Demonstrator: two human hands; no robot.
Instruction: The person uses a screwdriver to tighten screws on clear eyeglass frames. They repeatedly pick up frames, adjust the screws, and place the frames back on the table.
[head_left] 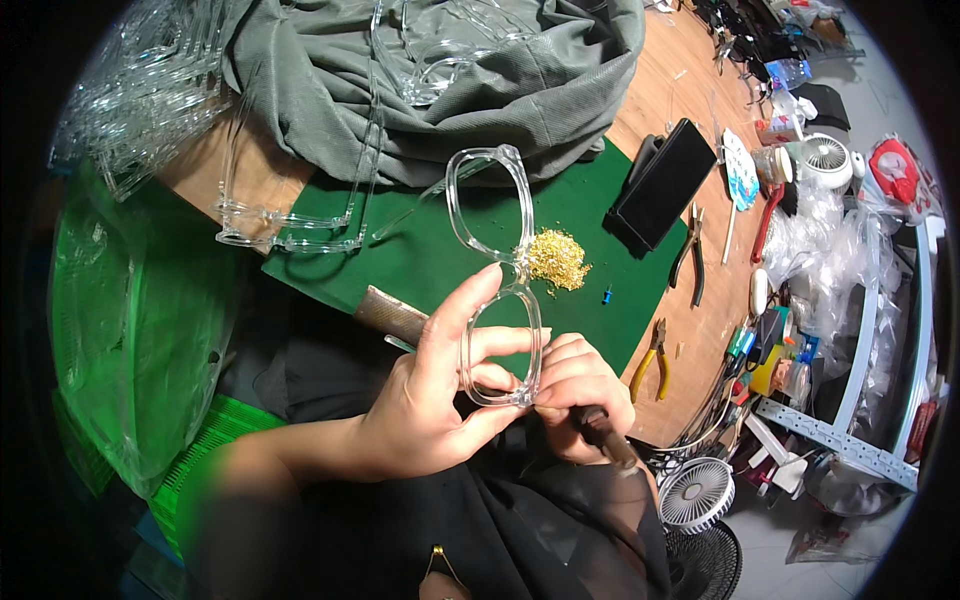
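Observation:
My left hand (415,410) grips a clear plastic eyeglass frame (521,266) by its lower rim, holding it on end above the mat. The fingers curl behind and through the lower lens opening. My right hand (585,390) is closed at the frame's lower corner, thumb and fingertips against the hinge area. A dark tool handle with a brown end (605,437) lies in its grip; the tool's tip is hidden. Just beyond the frame sits a pile of tiny gold-coloured metal pieces (560,260) on a green mat (420,260). A brownish, rough-surfaced bar (393,316) lies by my left fingers.
More clear frames (290,240) stand at the mat's left edge; a heap (150,90) lies farther left. Grey-green cloth (320,120) covers the far side. To the right are a black phone (665,185), dark-handled pliers (690,258), yellow-handled cutters (652,365) and a small blue piece (607,294).

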